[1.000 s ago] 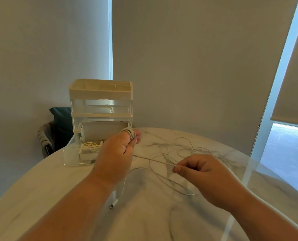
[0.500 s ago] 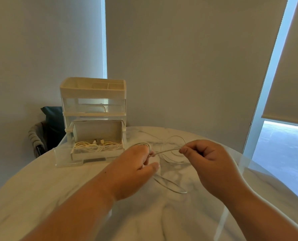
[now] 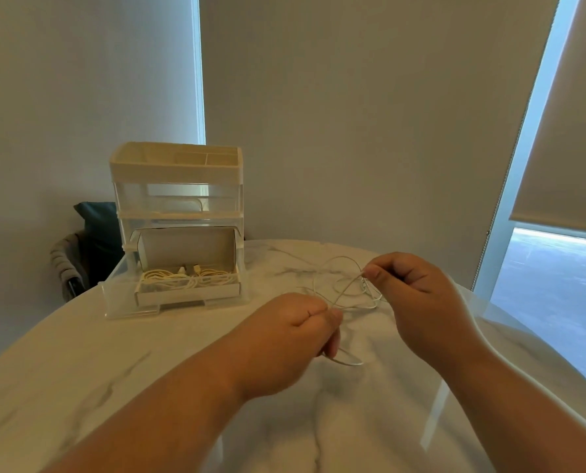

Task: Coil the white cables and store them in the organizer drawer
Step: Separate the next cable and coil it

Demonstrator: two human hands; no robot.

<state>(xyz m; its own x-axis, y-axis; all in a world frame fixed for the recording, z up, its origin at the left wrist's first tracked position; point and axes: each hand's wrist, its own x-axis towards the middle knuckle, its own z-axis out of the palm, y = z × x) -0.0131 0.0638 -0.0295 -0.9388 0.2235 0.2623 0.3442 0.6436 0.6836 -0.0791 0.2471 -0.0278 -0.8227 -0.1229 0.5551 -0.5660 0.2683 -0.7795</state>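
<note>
A thin white cable (image 3: 340, 291) loops loosely over the marble table between my hands. My left hand (image 3: 295, 339) grips part of it in curled fingers, and a loop hangs out below the fist. My right hand (image 3: 411, 295) pinches the cable near its end between thumb and forefinger. To the left stands the clear organizer (image 3: 177, 199) with its bottom drawer (image 3: 121, 295) pulled out. Inside the drawer sits a white box (image 3: 186, 295) that holds coiled white cables (image 3: 186, 278).
The round marble table (image 3: 114, 387) has its edge near the organizer on the left. A chair with a dark cushion (image 3: 93, 233) stands behind it. Roller blinds cover the windows at the back and right.
My left hand came down from beside the organizer to the table's middle, cable coils in it. My right hand rose and drew closer, pulling the loose cable in.
</note>
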